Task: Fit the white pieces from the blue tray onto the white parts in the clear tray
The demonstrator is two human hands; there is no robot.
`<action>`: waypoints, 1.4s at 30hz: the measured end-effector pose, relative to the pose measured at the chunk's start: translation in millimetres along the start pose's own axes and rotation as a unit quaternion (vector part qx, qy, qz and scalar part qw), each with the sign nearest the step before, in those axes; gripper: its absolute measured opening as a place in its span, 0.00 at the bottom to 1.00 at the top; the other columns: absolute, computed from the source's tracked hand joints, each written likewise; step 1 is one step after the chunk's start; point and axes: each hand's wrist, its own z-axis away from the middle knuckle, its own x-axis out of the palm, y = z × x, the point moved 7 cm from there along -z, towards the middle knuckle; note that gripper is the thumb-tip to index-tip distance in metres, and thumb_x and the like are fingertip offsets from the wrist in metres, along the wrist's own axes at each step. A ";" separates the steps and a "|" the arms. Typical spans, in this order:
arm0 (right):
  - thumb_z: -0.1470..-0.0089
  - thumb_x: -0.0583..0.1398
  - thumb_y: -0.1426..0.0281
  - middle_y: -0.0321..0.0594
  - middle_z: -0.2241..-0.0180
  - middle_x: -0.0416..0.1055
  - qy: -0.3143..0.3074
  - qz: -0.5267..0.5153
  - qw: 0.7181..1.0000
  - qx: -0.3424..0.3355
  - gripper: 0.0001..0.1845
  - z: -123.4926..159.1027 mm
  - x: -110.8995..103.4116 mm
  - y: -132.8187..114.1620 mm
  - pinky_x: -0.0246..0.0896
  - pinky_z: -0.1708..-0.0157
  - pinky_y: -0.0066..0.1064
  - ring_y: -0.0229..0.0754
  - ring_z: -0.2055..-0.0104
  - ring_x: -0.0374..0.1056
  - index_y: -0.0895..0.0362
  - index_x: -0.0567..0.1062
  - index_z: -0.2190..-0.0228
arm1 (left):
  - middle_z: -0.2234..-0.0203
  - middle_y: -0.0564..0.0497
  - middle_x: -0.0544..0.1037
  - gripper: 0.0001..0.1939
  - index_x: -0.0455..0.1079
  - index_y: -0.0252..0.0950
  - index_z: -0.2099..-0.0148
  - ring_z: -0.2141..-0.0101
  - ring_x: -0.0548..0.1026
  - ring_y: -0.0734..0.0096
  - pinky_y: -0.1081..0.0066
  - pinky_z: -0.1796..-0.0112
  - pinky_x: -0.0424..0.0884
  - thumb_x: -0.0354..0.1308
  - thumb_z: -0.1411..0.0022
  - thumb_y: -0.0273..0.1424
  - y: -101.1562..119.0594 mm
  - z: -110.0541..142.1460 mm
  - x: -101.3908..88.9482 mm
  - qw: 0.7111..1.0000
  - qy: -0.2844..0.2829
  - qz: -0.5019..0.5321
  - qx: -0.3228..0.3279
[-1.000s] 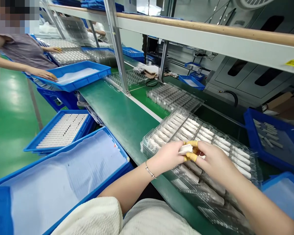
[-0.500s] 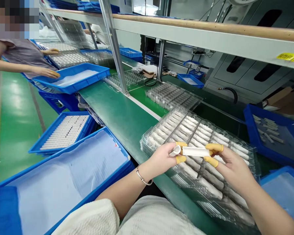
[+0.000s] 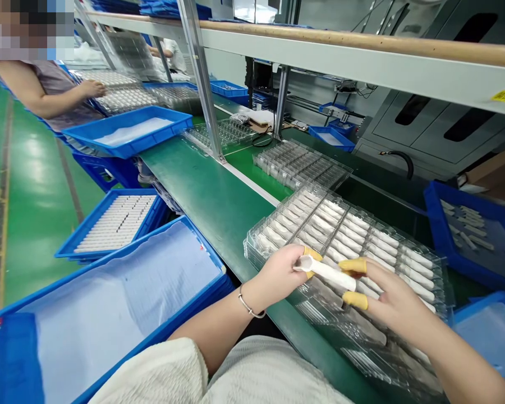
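My left hand (image 3: 283, 275) is closed round a slim white plastic tube (image 3: 330, 273), gripping it near the end with a round opening. Yellow finger cots cover the fingertips of both hands. My right hand (image 3: 385, 286) is at the tube's other end, thumb and fingers spread above and below it, seemingly without pinching it. Under both hands lies a stack of clear blister trays (image 3: 273, 224), whose compartments hold rows of white wrapped pieces (image 3: 340, 227).
A large blue bin (image 3: 193, 230) with a pale liner stands left, near a blue tray (image 3: 109, 224) of white sticks. Clear trays (image 3: 301, 163) sit farther along the green bench (image 3: 202, 191). Blue bins (image 3: 471, 252) are at right. A co-worker (image 3: 54, 92) stands far left. A shelf (image 3: 340, 53) spans above.
The tube now slants down to the right, and my right hand's fingers have spread apart at its end. The co-worker's hand has left the blue tray. The view has shifted slightly.
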 end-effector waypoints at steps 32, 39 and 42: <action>0.42 0.61 0.58 0.41 0.60 0.73 -0.039 0.046 0.998 0.010 0.20 -70.2 22.1 -25.1 0.67 0.63 0.37 0.46 0.61 0.69 0.50 0.73 0.50 | 0.65 0.46 0.75 0.11 0.70 0.36 0.55 0.63 0.75 0.58 0.63 0.61 0.71 0.53 0.39 0.24 -3.1 -15.6 -16.0 0.929 -0.028 -0.367 0.035; 0.38 0.58 0.60 0.42 0.62 0.74 0.056 0.075 0.995 -0.030 0.15 -33.4 1.7 -24.5 0.66 0.62 0.37 0.47 0.60 0.70 0.52 0.75 0.53 | 0.61 0.48 0.75 0.13 0.68 0.37 0.51 0.61 0.74 0.62 0.64 0.59 0.71 0.58 0.38 0.29 21.8 -6.5 -14.4 0.976 -0.004 -0.211 0.058; 0.39 0.59 0.60 0.42 0.61 0.74 0.091 0.082 0.991 -0.047 0.15 -19.5 -8.7 -15.3 0.66 0.62 0.37 0.47 0.60 0.70 0.51 0.74 0.53 | 0.63 0.50 0.75 0.13 0.69 0.38 0.52 0.63 0.74 0.65 0.67 0.61 0.71 0.60 0.40 0.29 21.8 -1.9 -17.5 0.989 -0.006 -0.140 0.035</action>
